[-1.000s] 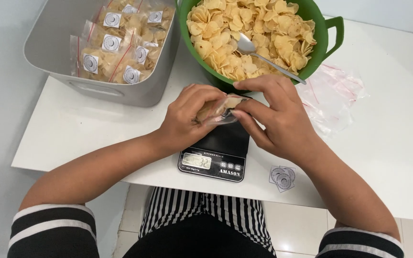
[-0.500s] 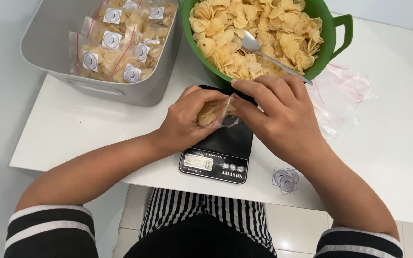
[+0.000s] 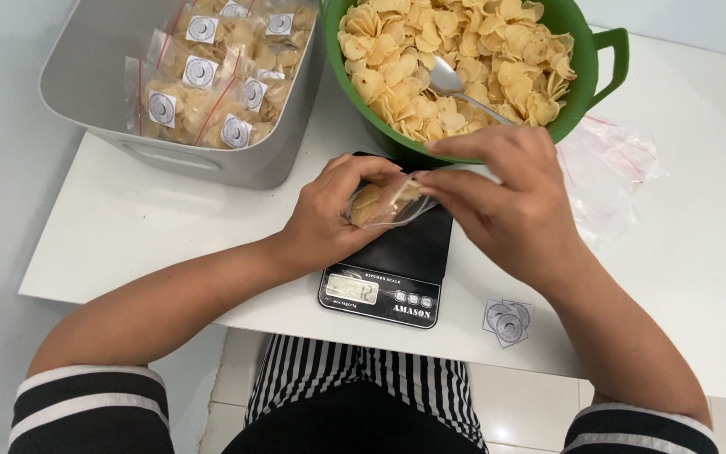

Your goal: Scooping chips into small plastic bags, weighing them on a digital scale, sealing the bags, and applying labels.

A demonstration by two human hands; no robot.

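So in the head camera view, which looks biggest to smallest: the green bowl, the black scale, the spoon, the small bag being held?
1. green bowl, partly cut off at the top
2. black scale
3. spoon and small bag: too close to rank, both partly hidden by chips or hands.

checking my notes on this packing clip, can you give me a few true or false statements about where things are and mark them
1. Both hands hold a small clear bag of chips above the black kitchen scale. True: the left hand and right hand pinch it together.
2. The metal spoon lies on the white table. False: it rests in the green bowl on the loose chips.
3. The grey bin holds filled, labelled bags. True.
4. The round stickers sit left of the scale. False: they lie to its right, near the white table edge.
5. The empty clear bags lie inside the grey bin. False: they lie on the table right of the bowl.
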